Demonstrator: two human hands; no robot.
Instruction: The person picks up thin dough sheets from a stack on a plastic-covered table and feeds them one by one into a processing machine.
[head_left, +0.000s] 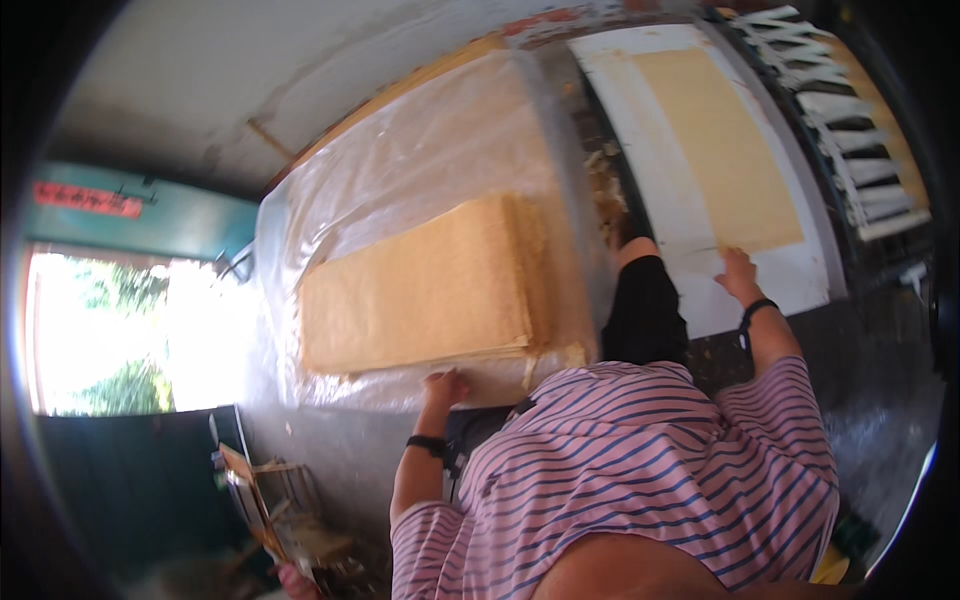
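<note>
My right hand (739, 276) is at the near edge of a thin tan sheet (720, 150), which looks like paper. The sheet lies flat on a long white board (694, 259). Whether the fingertips pinch the sheet or only touch it is unclear. My left hand (448, 386) is low, its fingers curled, by the near side of a thick stack of tan sheets (412, 292). The stack's right edges are ragged. It rests on clear plastic film (435, 142) spread over a broad tan pile. Nothing shows plainly in the left hand.
Beyond the white board stands a rack-like frame (847, 135) with white strips. Torn tan scraps (604, 180) lie between pile and board. A bright window (97, 330) is at left, with a wooden stool or chair (285, 480) below it. A wall (202, 67) rises behind the pile.
</note>
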